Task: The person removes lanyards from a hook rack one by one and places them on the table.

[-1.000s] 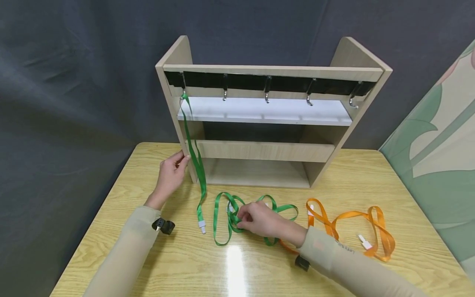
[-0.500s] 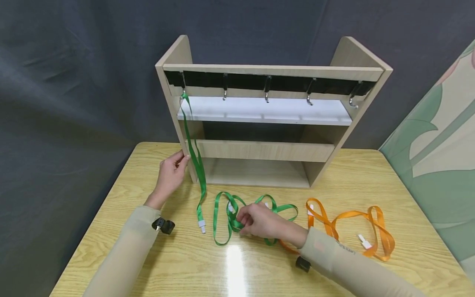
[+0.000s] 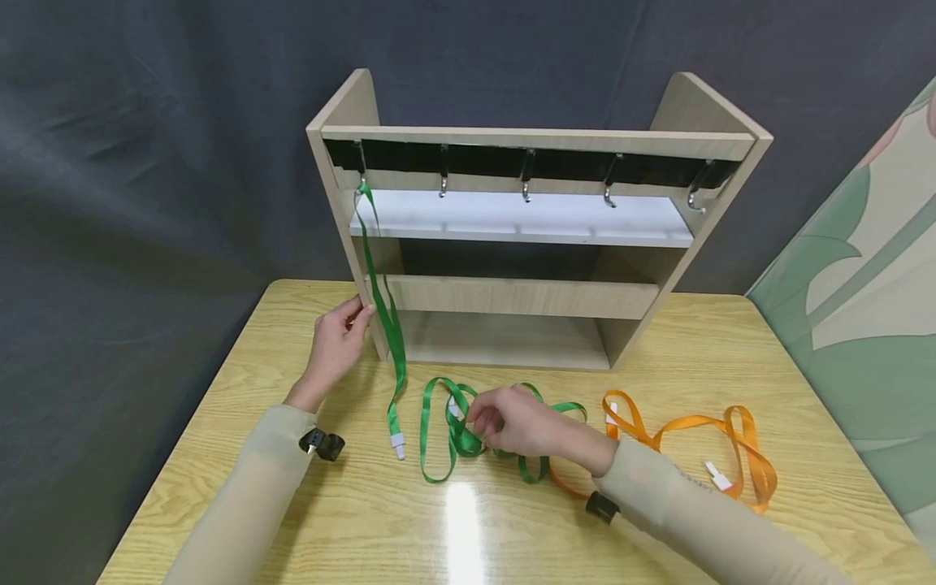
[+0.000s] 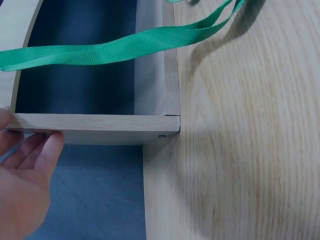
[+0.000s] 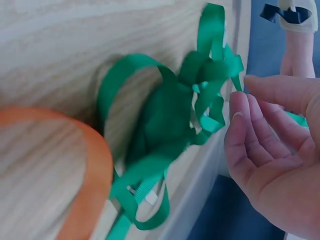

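My left hand (image 3: 338,351) grips the front edge of the wooden shelf unit's (image 3: 512,297) left side panel, its fingertips on the panel in the left wrist view. Beside it a green lanyard (image 3: 392,333) hangs from the leftmost hook down to the table, its white clip at the bottom. My right hand (image 3: 519,424) is over the table, fingers curled. Its thumb and fingertips pinch a strand of a second green lanyard (image 5: 215,75), though the contact is partly hidden. A further green lanyard (image 3: 543,467) lies partly under this hand.
Two orange lanyards lie to the right; one spreads out in loops (image 3: 764,475), the other (image 3: 565,479) shows as a strip by the right wrist. Several metal hooks (image 3: 526,187) line the shelf's black strip. Dark cloth (image 3: 146,162) hangs behind the table (image 3: 380,528).
My right hand has risen slightly and shifted away from me, and the green ribbon bunch below its fingertips has changed shape a little. The left hand stays on the shelf panel.
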`<state>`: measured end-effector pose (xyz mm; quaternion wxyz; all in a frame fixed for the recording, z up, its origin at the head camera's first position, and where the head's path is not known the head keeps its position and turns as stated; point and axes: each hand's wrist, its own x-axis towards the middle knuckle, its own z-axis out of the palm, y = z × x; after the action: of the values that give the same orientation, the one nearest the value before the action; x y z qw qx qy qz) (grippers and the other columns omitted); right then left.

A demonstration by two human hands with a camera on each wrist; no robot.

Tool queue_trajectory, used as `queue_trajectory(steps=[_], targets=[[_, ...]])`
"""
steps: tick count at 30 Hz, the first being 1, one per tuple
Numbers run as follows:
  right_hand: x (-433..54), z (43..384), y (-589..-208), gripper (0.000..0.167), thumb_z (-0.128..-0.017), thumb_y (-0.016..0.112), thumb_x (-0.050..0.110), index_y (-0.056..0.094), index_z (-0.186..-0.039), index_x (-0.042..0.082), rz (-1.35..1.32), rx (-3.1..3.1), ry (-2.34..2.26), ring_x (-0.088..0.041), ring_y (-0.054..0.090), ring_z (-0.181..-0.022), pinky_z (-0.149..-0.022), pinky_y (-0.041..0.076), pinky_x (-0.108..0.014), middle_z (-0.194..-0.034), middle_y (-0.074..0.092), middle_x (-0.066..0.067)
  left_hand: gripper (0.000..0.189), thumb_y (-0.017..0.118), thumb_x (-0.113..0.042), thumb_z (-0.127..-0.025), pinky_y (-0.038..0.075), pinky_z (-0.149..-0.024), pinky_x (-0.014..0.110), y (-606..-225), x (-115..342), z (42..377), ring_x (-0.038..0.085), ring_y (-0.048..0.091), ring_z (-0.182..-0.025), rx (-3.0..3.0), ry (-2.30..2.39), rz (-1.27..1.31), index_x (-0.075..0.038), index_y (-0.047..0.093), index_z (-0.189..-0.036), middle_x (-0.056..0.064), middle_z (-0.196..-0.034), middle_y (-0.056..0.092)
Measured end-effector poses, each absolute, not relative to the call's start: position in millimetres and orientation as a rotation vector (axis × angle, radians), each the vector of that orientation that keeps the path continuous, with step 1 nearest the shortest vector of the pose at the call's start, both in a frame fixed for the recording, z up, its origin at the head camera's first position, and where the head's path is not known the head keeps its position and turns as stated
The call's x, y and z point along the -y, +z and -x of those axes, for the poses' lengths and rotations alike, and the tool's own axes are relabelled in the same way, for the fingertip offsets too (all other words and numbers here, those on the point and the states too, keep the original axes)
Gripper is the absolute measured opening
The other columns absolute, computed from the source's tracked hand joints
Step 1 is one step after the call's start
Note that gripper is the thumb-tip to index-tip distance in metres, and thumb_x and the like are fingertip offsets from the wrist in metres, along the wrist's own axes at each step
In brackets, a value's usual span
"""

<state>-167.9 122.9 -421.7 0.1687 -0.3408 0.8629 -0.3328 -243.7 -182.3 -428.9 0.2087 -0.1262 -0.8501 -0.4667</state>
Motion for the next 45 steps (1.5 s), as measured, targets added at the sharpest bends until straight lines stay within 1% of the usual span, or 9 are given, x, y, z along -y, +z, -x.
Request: queue_trajectory(steps=[5,8,13,20,30,34,39,42,45], targets=[[-127,174,-413,0.025,-0.083,0.061,-0.009,0.068,-0.101,0.006,1.012,-2.49,-0.95,-0.008,0.06,-0.077,-0.065,0.05,-0.025,-0.088,0.066,-0.002,0.036,0.053,-0.026,-0.1,0.053,-0.07,0.036,-429,182,245,0.022,0.064,-0.095,2.366,-1.297,0.352,-0.003,0.062,-0.127,0.014,-0.114,0.065],[-130,177,-406,0.027,-0.084,0.058,-0.008,0.068,-0.101,0.009,0.998,-2.508,-0.957,-0.009,0.06,-0.079,-0.065,0.05,-0.026,-0.089,0.065,0.002,0.036,0.053,-0.025,-0.1,0.053,-0.07,0.036,-429,182,245,0.022,0.064,-0.094,2.365,-1.302,0.349,-0.004,0.062,-0.126,0.014,-0.114,0.065],[-134,185,-390,0.02,-0.087,0.061,-0.005,0.068,-0.101,0.008,1.048,-2.51,-1.076,-0.009,0.061,-0.075,-0.064,0.051,-0.027,-0.086,0.064,0.005,0.036,0.053,-0.026,-0.1,0.053,-0.069,0.035,-429,180,245,0.022,0.064,-0.096,2.366,-1.312,0.351,-0.004,0.062,-0.127,0.014,-0.115,0.065],[-127,194,-357,0.012,-0.091,0.066,0.009,0.07,-0.102,0.009,1.081,-2.58,-1.187,-0.011,0.061,-0.072,-0.064,0.051,-0.028,-0.087,0.066,0.006,0.035,0.053,-0.025,-0.1,0.052,-0.067,0.034,-429,179,245,0.022,0.064,-0.094,2.366,-1.306,0.35,-0.003,0.063,-0.126,0.014,-0.113,0.066],[-118,206,-321,0.019,-0.091,0.067,0.011,0.067,-0.109,0.003,1.004,-2.555,-1.509,-0.015,0.063,-0.082,-0.073,0.051,-0.035,-0.093,0.068,-0.001,0.032,0.054,-0.024,-0.1,0.051,-0.065,0.03,-429,174,246,0.021,0.064,-0.092,2.34,-1.311,0.369,-0.003,0.065,-0.122,0.013,-0.109,0.067],[-118,211,-316,0.022,-0.091,0.067,0.01,0.066,-0.11,0.0,1.013,-2.57,-1.574,-0.016,0.062,-0.083,-0.073,0.05,-0.037,-0.094,0.068,-0.003,0.031,0.054,-0.023,-0.1,0.051,-0.064,0.028,-429,173,246,0.02,0.065,-0.091,2.334,-1.311,0.379,-0.004,0.065,-0.122,0.012,-0.107,0.068],[-111,216,-310,0.022,-0.09,0.068,0.01,0.066,-0.11,0.001,1.031,-2.663,-1.582,-0.014,0.062,-0.082,-0.071,0.051,-0.034,-0.092,0.067,-0.002,0.032,0.054,-0.023,-0.1,0.05,-0.063,0.028,-429,174,247,0.02,0.065,-0.089,2.343,-1.305,0.377,-0.004,0.066,-0.121,0.012,-0.106,0.068],[-103,220,-305,0.023,-0.091,0.067,0.013,0.066,-0.111,0.002,1.015,-2.722,-1.558,-0.011,0.062,-0.082,-0.072,0.052,-0.031,-0.093,0.067,0.001,0.033,0.053,-0.025,-0.1,0.051,-0.065,0.029,-430,178,247,0.02,0.064,-0.093,2.355,-1.311,0.359,-0.004,0.065,-0.122,0.012,-0.11,0.067],[-93,224,-298,0.023,-0.092,0.067,0.015,0.066,-0.112,0.004,1.017,-2.756,-1.538,-0.008,0.062,-0.084,-0.073,0.051,-0.028,-0.095,0.067,0.002,0.032,0.053,-0.024,-0.1,0.051,-0.065,0.027,-430,181,245,0.02,0.064,-0.092,2.353,-1.296,0.347,-0.003,0.065,-0.121,0.013,-0.109,0.067]])
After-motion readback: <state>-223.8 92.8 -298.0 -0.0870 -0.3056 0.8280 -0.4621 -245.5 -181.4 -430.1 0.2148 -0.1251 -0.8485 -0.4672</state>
